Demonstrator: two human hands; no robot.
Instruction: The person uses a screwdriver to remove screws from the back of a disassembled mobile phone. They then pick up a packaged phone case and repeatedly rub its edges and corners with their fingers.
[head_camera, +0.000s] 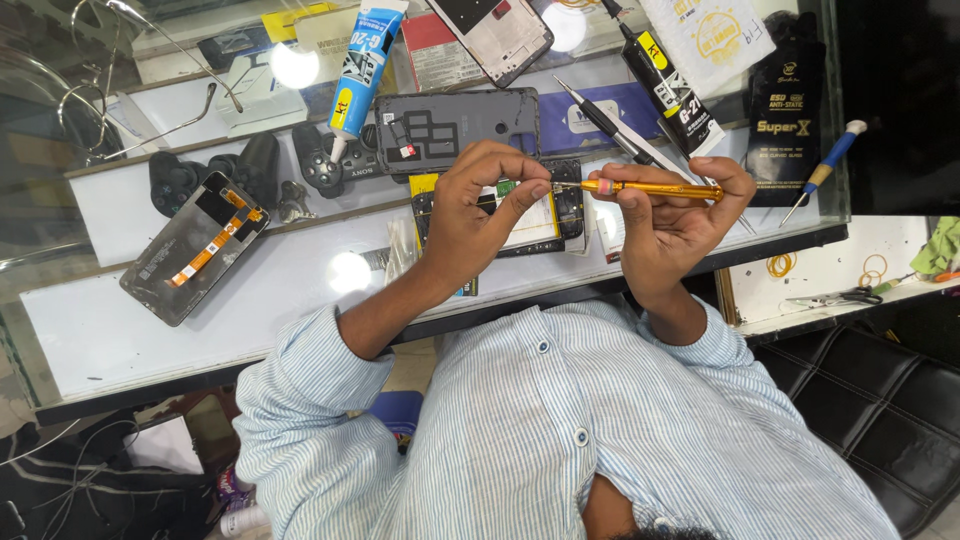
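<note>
striped pale-blue shirt sleeves (300, 385) fill the near part of the view, and both arms reach from them up to a glass surface (110, 330). the left hand (470, 215) sits above an opened phone (545, 215) that lies flat with its insides showing, its thumb and forefinger pinched together at the tip of a small yellow-orange screwdriver (650, 188); whether they grip the tip or something tiny there is too small to tell. the right hand (675, 225) is clamped on that screwdriver, fingers curled round its handle, holding it nearly level just over the phone, with the tip pointing left. just beyond the left hand lies a dark grey phone back cover (455, 128), inner side up. to the left, well apart, a detached screen panel (195, 248) with an orange flex strip lies tilted on the surface, and dark game controllers (215, 172) show under the glass. farther off rest a white-and-blue glue tube (365, 65), a black glue tube (665, 85) and a black pouch (788, 110). a blue-handled screwdriver (825, 172) lies at the far right edge.
</note>
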